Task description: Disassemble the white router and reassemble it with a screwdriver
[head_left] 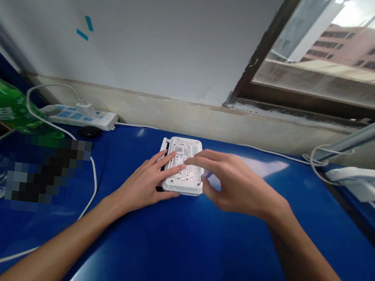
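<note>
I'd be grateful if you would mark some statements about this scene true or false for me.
1. The left hand has its fingers spread over the white device. True.
2. The right hand is on the power strip. False: it is at the right side of the white device.
3. A white plug sits in the power strip. True.
4. The green bottle is to the right of both hands. False: it is to their left.
5. Two blue strips are on the wall. True.
6. The tabletop is yellow. False: it is blue.
</note>
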